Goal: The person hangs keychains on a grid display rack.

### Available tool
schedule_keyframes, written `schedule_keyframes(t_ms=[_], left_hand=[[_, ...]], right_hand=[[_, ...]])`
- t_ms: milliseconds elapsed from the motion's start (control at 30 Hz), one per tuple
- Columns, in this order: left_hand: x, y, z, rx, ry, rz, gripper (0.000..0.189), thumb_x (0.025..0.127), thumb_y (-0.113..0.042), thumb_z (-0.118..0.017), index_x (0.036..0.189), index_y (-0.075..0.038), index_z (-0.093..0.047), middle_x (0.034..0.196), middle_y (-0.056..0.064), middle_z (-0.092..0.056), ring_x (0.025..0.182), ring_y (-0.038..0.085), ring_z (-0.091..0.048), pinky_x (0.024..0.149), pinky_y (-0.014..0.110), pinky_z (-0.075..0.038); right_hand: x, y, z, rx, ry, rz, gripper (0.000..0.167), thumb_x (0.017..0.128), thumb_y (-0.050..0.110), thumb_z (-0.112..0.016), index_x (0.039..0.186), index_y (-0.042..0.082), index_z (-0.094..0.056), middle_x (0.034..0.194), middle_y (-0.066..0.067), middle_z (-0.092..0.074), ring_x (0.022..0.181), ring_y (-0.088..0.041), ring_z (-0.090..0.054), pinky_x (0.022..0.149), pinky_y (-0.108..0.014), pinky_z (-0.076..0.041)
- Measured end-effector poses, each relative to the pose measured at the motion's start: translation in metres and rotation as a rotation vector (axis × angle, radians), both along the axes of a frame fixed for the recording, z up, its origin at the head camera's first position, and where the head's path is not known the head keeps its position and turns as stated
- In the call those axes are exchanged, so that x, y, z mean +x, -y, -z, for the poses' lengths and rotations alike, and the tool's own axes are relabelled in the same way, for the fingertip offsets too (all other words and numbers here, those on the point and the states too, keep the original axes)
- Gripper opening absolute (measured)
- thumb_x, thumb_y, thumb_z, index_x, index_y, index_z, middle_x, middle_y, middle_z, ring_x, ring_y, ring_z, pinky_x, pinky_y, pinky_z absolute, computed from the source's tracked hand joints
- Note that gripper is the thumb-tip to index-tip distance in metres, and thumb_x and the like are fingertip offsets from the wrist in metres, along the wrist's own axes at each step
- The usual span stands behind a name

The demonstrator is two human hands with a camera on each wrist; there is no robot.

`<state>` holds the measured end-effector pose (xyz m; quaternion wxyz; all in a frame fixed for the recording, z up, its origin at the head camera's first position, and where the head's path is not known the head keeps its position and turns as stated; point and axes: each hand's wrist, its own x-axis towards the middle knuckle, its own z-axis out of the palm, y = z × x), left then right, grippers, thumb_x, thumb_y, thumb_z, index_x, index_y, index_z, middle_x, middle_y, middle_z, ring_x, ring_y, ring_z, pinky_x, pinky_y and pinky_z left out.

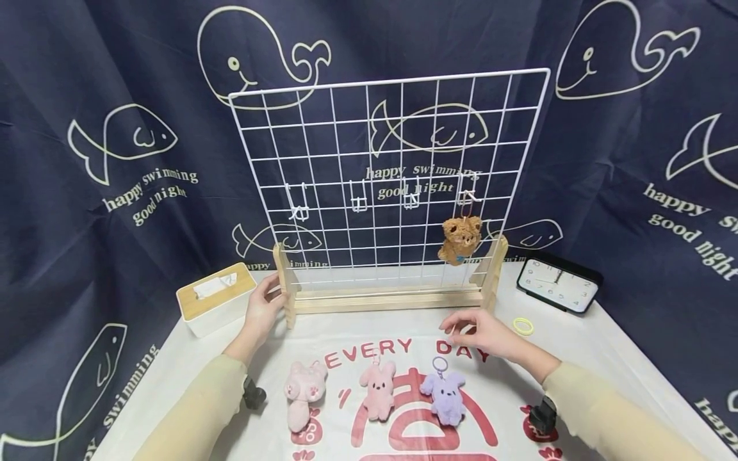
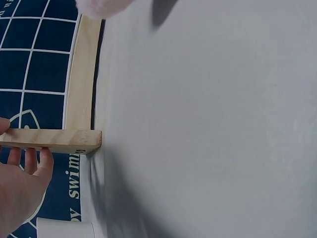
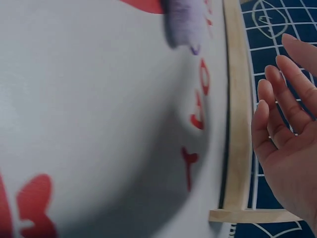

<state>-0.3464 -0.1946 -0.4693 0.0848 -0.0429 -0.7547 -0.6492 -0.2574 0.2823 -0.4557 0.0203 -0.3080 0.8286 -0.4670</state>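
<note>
My left hand (image 1: 265,308) grips the left wooden upright (image 1: 285,285) of a stand, thumb on one face and fingers on the other in the left wrist view. The stand carries a white wire grid (image 1: 369,157) with several white hooks (image 1: 359,200). From the rightmost hook hangs a brown plush bear keychain (image 1: 460,240). My right hand (image 1: 483,331), holding nothing, hovers above the table in front of the stand's right part, its fingers loosely bent. Nearest below it lies a purple plush keychain (image 1: 446,398). A pink plush keychain (image 1: 378,392) and a paler pink one (image 1: 303,387) lie left of that.
A white tissue box (image 1: 216,298) with a wooden lid stands left of the stand. To the right are a black-framed clock (image 1: 558,282) and a yellow ring (image 1: 523,326). A dark blue patterned curtain (image 1: 144,57) hangs behind.
</note>
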Motion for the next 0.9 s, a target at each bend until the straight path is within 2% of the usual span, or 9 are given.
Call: schedule_keyframes(t_ms=[67,167,400,667,900], left_hand=[[-0.001,0.0,0.001,0.002,0.001,0.0,0.058,0.094,0.009,-0.059,0.149,0.002,-0.044,0.15,0.024,-0.046,0.135,0.044,-0.048,0.114,0.05,-0.043],[-0.001,0.0,0.002,0.003,-0.001,0.0,0.058,0.094,0.009,-0.058,0.15,0.002,-0.043,0.151,0.024,-0.046,0.135,0.044,-0.048,0.114,0.05,-0.043],[-0.001,-0.001,0.002,-0.003,-0.007,-0.002,0.058,0.093,0.009,-0.058,0.15,0.002,-0.043,0.15,0.025,-0.046,0.135,0.044,-0.048,0.114,0.05,-0.043],[0.001,0.0,-0.002,0.015,-0.001,0.007,0.059,0.093,0.009,-0.058,0.15,0.001,-0.044,0.15,0.024,-0.046,0.135,0.043,-0.048,0.114,0.049,-0.042],[0.003,0.0,-0.003,0.009,0.002,0.015,0.059,0.094,0.007,-0.059,0.151,0.0,-0.043,0.151,0.024,-0.045,0.136,0.044,-0.047,0.116,0.049,-0.041]], right_hand=[[0.0,0.001,0.006,-0.003,0.008,-0.018,0.022,0.089,0.002,-0.076,0.108,-0.006,-0.071,0.094,-0.017,-0.071,0.079,-0.016,-0.066,0.065,-0.028,-0.058],[0.0,0.003,0.012,0.012,0.024,-0.021,0.02,0.087,0.002,-0.077,0.106,-0.005,-0.072,0.09,-0.016,-0.072,0.076,-0.017,-0.066,0.062,-0.027,-0.058],[0.0,0.005,0.021,0.067,0.056,-0.022,0.022,0.085,0.005,-0.081,0.104,-0.001,-0.074,0.09,-0.013,-0.071,0.075,-0.013,-0.062,0.065,-0.024,-0.055],[-0.001,0.003,0.03,0.115,0.062,0.005,0.031,0.079,0.009,-0.087,0.107,0.002,-0.075,0.09,-0.01,-0.063,0.077,-0.024,-0.056,0.064,-0.025,-0.049],[-0.001,0.003,0.036,0.116,0.056,-0.015,0.032,0.078,0.007,-0.087,0.107,0.001,-0.075,0.093,-0.011,-0.063,0.079,-0.026,-0.056,0.064,-0.028,-0.051]])
